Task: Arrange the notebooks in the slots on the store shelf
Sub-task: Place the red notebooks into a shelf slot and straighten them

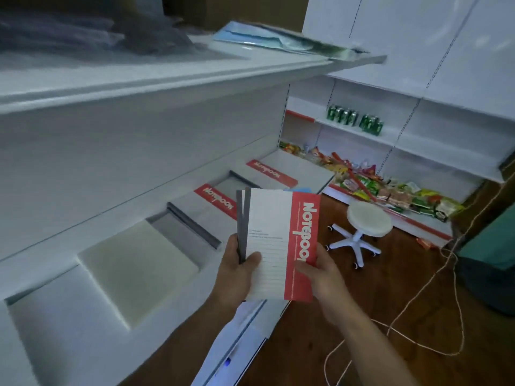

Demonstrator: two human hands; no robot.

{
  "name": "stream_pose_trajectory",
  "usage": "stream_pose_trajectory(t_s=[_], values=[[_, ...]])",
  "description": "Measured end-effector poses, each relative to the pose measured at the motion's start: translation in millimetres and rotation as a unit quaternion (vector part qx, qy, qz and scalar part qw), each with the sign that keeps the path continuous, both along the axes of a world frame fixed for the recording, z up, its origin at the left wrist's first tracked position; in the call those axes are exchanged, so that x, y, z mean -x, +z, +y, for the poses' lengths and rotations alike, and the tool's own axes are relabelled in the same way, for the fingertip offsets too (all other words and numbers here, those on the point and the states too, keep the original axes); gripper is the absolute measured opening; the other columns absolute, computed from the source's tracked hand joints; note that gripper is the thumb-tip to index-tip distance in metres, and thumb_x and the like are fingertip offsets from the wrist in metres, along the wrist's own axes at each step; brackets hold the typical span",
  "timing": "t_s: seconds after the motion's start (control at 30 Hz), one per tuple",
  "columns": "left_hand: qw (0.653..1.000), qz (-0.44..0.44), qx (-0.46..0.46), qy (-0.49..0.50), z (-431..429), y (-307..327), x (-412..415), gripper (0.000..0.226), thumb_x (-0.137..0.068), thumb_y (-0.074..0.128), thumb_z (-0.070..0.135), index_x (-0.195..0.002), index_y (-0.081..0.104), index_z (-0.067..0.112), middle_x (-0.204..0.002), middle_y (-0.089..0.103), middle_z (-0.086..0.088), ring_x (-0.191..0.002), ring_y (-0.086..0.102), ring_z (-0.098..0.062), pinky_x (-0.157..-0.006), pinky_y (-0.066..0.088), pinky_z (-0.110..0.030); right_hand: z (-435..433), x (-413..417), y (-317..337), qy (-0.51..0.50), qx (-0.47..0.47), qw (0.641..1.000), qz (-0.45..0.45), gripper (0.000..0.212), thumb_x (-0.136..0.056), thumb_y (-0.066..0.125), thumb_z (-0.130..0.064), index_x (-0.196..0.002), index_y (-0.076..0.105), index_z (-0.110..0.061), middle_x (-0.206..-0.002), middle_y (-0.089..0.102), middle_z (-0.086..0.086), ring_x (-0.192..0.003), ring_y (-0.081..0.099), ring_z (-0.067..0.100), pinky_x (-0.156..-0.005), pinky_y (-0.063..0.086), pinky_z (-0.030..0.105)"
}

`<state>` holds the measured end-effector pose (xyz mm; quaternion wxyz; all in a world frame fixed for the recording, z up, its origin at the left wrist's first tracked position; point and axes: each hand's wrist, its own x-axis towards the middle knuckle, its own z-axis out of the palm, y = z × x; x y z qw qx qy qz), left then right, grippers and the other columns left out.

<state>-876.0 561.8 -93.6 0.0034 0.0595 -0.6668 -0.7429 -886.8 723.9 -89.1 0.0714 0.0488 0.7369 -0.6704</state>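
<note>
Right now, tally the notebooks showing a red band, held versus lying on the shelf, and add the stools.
Held red-band notebook: 1
Red-band notebooks lying on the shelf: 2
White stool: 1
Total: 4
A second grey spine behind the held one hints at another, cover hidden.

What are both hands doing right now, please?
Left hand: grips the notebook stack by its grey spines.
Right hand: pinches the top notebook at its red edge.

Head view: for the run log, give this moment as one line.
left hand: grips held notebooks by grey spines | right hand: pinches red edge | shelf: slotted notebooks fill two farther slots | placing: not yet
</note>
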Motion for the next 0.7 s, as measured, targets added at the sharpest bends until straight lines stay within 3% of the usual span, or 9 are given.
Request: stream_pose_trajectory(t_s=[0.13, 0.23, 0.3, 0.47, 0.57, 0.63, 0.7], values=[[0.999, 0.008, -0.026, 0.019, 13, 4, 75, 0.037, -0.098, 0.052, 0.009, -0.118, 0.046, 0.038, -0.127, 0.059, 0.009, -0.115, 0.057, -0.015, -0.101, 0.046, -0.04, 10, 76, 10, 0.017, 0.012, 1.0, -0.003, 0.023, -0.096, 0.054, -0.015, -0.109, 0.058, -0.034, -0.105, 0.071, -0.009, -0.102, 0.066, 0.014, -0.093, 0.051, 0.042], [0.998, -0.01, -0.02, 0.06, 18, 1, 113, 0.036, -0.097, 0.052, 0.007, -0.111, 0.047, 0.04, -0.121, 0.061, 0.009, -0.111, 0.058, -0.014, -0.099, 0.046, -0.038, 12, 121, 11, 0.047, 0.022, 0.999, 0.0, 0.028, -0.095, 0.056, -0.011, -0.115, 0.06, -0.031, -0.109, 0.071, -0.004, -0.105, 0.067, 0.018, -0.095, 0.049, 0.048], [0.996, -0.02, -0.024, 0.085, 20, -1, 137, 0.036, -0.097, 0.052, 0.006, -0.111, 0.048, 0.039, -0.116, 0.063, 0.008, -0.109, 0.059, -0.015, -0.096, 0.047, -0.038, 12, 152, 10, 0.055, 0.003, 0.998, 0.006, 0.028, -0.093, 0.056, -0.007, -0.11, 0.061, -0.028, -0.103, 0.073, -0.007, -0.099, 0.068, 0.014, -0.09, 0.052, 0.041], [0.986, -0.025, -0.016, 0.162, 38, -8, 203, 0.032, -0.098, 0.049, 0.005, -0.104, 0.049, 0.036, -0.106, 0.063, 0.013, -0.095, 0.06, -0.002, -0.073, 0.047, -0.016, 19, 238, 6, 0.086, -0.043, 0.995, 0.019, 0.039, -0.091, 0.055, -0.004, -0.119, 0.047, -0.03, -0.108, 0.062, -0.009, -0.098, 0.061, 0.008, -0.077, 0.047, 0.026], [0.972, -0.043, 0.004, 0.231, 58, -11, 239, 0.028, -0.098, 0.047, 0.007, -0.113, 0.048, 0.031, -0.107, 0.064, 0.007, -0.092, 0.062, -0.008, -0.068, 0.047, -0.017, 27, 292, 0, 0.121, -0.088, 0.988, 0.042, 0.036, -0.094, 0.056, -0.016, -0.121, 0.042, -0.034, -0.115, 0.057, -0.01, -0.101, 0.059, 0.008, -0.084, 0.047, 0.03], [0.962, -0.068, 0.033, 0.263, 73, -13, 262, 0.027, -0.099, 0.045, 0.008, -0.114, 0.046, 0.03, -0.096, 0.063, 0.006, -0.079, 0.06, -0.01, -0.056, 0.047, -0.013, 34, 327, -3, 0.16, -0.149, 0.974, 0.061, 0.031, -0.096, 0.054, -0.028, -0.124, 0.042, -0.035, -0.11, 0.055, -0.015, -0.094, 0.057, 0.003, -0.086, 0.045, 0.029], [0.951, -0.092, 0.079, 0.285, 81, -23, 284, 0.027, -0.097, 0.046, 0.006, -0.108, 0.047, 0.031, -0.095, 0.061, 0.004, -0.085, 0.061, -0.015, -0.065, 0.05, -0.018, 41, 358, -5, 0.19, -0.191, 0.96, 0.08, 0.032, -0.097, 0.051, -0.035, -0.128, 0.044, -0.032, -0.106, 0.054, -0.016, -0.087, 0.055, 0.0, -0.079, 0.044, 0.024]])
